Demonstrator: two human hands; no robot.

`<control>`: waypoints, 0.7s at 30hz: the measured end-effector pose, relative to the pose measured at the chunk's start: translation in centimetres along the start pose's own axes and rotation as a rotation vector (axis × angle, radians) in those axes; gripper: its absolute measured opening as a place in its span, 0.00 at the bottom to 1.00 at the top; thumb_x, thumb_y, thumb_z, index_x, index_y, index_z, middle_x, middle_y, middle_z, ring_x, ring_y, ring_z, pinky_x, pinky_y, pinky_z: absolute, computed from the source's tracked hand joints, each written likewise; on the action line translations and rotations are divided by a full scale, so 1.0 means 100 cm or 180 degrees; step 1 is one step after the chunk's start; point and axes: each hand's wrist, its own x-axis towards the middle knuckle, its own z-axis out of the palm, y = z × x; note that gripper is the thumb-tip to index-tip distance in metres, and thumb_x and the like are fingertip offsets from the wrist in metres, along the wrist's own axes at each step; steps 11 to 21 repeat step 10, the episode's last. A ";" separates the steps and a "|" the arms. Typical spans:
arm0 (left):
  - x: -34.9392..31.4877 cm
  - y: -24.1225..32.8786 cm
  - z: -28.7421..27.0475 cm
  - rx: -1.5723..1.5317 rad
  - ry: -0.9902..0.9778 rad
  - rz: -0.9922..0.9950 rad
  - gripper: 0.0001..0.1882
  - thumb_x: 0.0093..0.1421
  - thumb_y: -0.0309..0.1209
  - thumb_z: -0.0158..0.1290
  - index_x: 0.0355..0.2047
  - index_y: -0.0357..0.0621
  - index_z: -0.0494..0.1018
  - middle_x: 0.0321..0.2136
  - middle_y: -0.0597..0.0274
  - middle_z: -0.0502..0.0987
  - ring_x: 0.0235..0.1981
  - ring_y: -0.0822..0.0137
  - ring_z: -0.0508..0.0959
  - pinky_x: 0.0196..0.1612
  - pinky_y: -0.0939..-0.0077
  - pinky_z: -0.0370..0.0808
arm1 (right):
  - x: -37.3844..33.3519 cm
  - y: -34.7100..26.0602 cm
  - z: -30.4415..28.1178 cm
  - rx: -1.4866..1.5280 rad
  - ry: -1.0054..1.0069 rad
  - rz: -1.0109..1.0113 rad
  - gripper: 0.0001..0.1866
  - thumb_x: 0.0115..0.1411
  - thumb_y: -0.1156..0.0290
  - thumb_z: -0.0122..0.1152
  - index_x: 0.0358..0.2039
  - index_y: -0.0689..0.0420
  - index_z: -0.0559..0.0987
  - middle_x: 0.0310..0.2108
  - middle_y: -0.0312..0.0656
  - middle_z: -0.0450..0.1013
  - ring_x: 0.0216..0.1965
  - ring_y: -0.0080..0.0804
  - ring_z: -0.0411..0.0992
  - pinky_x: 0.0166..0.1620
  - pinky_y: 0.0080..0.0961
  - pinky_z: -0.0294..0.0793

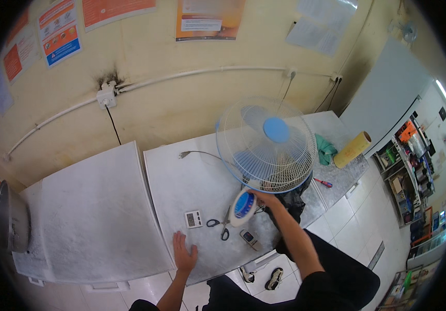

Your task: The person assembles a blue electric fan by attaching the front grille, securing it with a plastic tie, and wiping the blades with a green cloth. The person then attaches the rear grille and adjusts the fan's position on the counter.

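Observation:
My left hand lies flat with fingers spread on the front edge of the white, scuffed freezer-like top. An electric fan with a pale round cage and blue hub tilts over that top. Its white oval part with a blue face, apparently the base, is gripped at the side by my right hand; the fingers are partly hidden. Between my hands are a small white digital timer, dark-handled scissors and a grey handheld device. A black plastic bag lies behind my right wrist.
Farther right lie a red-handled screwdriver, a green cloth and a yellow roll. A second white top adjoins on the left, with a metal pot at its end. The fan's plug lies loose. Shoes are on the floor.

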 end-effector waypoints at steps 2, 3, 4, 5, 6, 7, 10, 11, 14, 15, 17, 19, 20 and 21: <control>0.003 0.006 0.005 -0.0017 -0.0119 -0.0079 0.31 0.58 0.28 0.58 0.59 0.27 0.63 0.67 0.33 0.60 0.71 0.33 0.57 0.72 0.45 0.55 | -0.013 0.022 -0.038 -0.0352 -0.0212 -0.0389 0.35 0.57 0.56 0.75 0.60 0.56 0.72 0.54 0.46 0.75 0.51 0.43 0.76 0.50 0.46 0.80; 0.008 0.008 0.008 -0.0050 -0.0109 -0.0058 0.31 0.58 0.28 0.58 0.59 0.28 0.63 0.67 0.33 0.60 0.71 0.34 0.57 0.72 0.45 0.55 | -0.013 0.027 -0.058 -0.0604 -0.0108 -0.0623 0.32 0.58 0.56 0.73 0.58 0.56 0.75 0.53 0.47 0.76 0.52 0.44 0.76 0.52 0.47 0.79; 0.007 0.007 0.007 -0.0055 -0.0111 -0.0059 0.30 0.58 0.28 0.59 0.59 0.28 0.64 0.67 0.33 0.60 0.71 0.34 0.57 0.72 0.45 0.56 | -0.012 0.036 -0.071 -0.0843 -0.0036 -0.0839 0.28 0.59 0.56 0.72 0.56 0.56 0.77 0.52 0.47 0.77 0.52 0.44 0.76 0.54 0.48 0.77; 0.005 0.008 0.008 -0.0067 -0.0123 -0.0073 0.30 0.58 0.28 0.59 0.59 0.28 0.64 0.67 0.33 0.60 0.71 0.34 0.57 0.72 0.45 0.56 | -0.011 0.048 -0.083 -0.1090 0.0030 -0.1041 0.26 0.60 0.56 0.70 0.54 0.56 0.80 0.51 0.47 0.78 0.52 0.44 0.76 0.56 0.49 0.76; 0.003 0.008 0.009 -0.0096 -0.0127 -0.0072 0.30 0.58 0.28 0.59 0.59 0.29 0.64 0.68 0.34 0.60 0.71 0.34 0.57 0.71 0.45 0.56 | -0.005 0.067 -0.093 -0.1519 0.0278 -0.1554 0.27 0.60 0.55 0.70 0.56 0.55 0.79 0.52 0.47 0.78 0.54 0.45 0.75 0.58 0.50 0.74; 0.004 0.009 0.014 -0.0152 -0.0128 -0.0048 0.30 0.58 0.28 0.59 0.59 0.29 0.64 0.68 0.34 0.60 0.71 0.34 0.57 0.71 0.45 0.56 | 0.003 0.088 -0.105 -0.1962 0.0554 -0.2073 0.29 0.60 0.54 0.70 0.57 0.54 0.78 0.53 0.48 0.77 0.55 0.46 0.75 0.59 0.51 0.73; 0.002 0.003 0.012 -0.0140 -0.0096 -0.0067 0.31 0.58 0.28 0.59 0.60 0.30 0.63 0.69 0.36 0.60 0.71 0.35 0.57 0.71 0.44 0.55 | 0.010 0.115 -0.088 -0.2531 0.1255 -0.2123 0.38 0.57 0.48 0.71 0.64 0.51 0.72 0.60 0.50 0.72 0.61 0.49 0.70 0.65 0.52 0.65; 0.002 0.003 0.012 -0.0140 -0.0096 -0.0067 0.31 0.58 0.28 0.59 0.60 0.30 0.63 0.69 0.36 0.60 0.71 0.35 0.57 0.71 0.44 0.55 | 0.010 0.115 -0.088 -0.2531 0.1255 -0.2123 0.38 0.57 0.48 0.71 0.64 0.51 0.72 0.60 0.50 0.72 0.61 0.49 0.70 0.65 0.52 0.65; 0.002 0.003 0.012 -0.0140 -0.0096 -0.0067 0.31 0.58 0.28 0.59 0.60 0.30 0.63 0.69 0.36 0.60 0.71 0.35 0.57 0.71 0.44 0.55 | 0.010 0.115 -0.088 -0.2531 0.1255 -0.2123 0.38 0.57 0.48 0.71 0.64 0.51 0.72 0.60 0.50 0.72 0.61 0.49 0.70 0.65 0.52 0.65; 0.002 0.003 0.012 -0.0140 -0.0096 -0.0067 0.31 0.58 0.28 0.59 0.60 0.30 0.63 0.69 0.36 0.60 0.71 0.35 0.57 0.71 0.44 0.55 | 0.010 0.115 -0.088 -0.2531 0.1255 -0.2123 0.38 0.57 0.48 0.71 0.64 0.51 0.72 0.60 0.50 0.72 0.61 0.49 0.70 0.65 0.52 0.65; 0.002 0.003 0.012 -0.0140 -0.0096 -0.0067 0.31 0.58 0.28 0.59 0.60 0.30 0.63 0.69 0.36 0.60 0.71 0.35 0.57 0.71 0.44 0.55 | 0.010 0.115 -0.088 -0.2531 0.1255 -0.2123 0.38 0.57 0.48 0.71 0.64 0.51 0.72 0.60 0.50 0.72 0.61 0.49 0.70 0.65 0.52 0.65; 0.002 0.003 0.012 -0.0140 -0.0096 -0.0067 0.31 0.58 0.28 0.59 0.60 0.30 0.63 0.69 0.36 0.60 0.71 0.35 0.57 0.71 0.44 0.55 | 0.010 0.115 -0.088 -0.2531 0.1255 -0.2123 0.38 0.57 0.48 0.71 0.64 0.51 0.72 0.60 0.50 0.72 0.61 0.49 0.70 0.65 0.52 0.65; 0.002 0.003 0.012 -0.0140 -0.0096 -0.0067 0.31 0.58 0.28 0.59 0.60 0.30 0.63 0.69 0.36 0.60 0.71 0.35 0.57 0.71 0.44 0.55 | 0.010 0.115 -0.088 -0.2531 0.1255 -0.2123 0.38 0.57 0.48 0.71 0.64 0.51 0.72 0.60 0.50 0.72 0.61 0.49 0.70 0.65 0.52 0.65; 0.002 0.003 0.012 -0.0140 -0.0096 -0.0067 0.31 0.58 0.28 0.59 0.60 0.30 0.63 0.69 0.36 0.60 0.71 0.35 0.57 0.71 0.44 0.55 | 0.010 0.115 -0.088 -0.2531 0.1255 -0.2123 0.38 0.57 0.48 0.71 0.64 0.51 0.72 0.60 0.50 0.72 0.61 0.49 0.70 0.65 0.52 0.65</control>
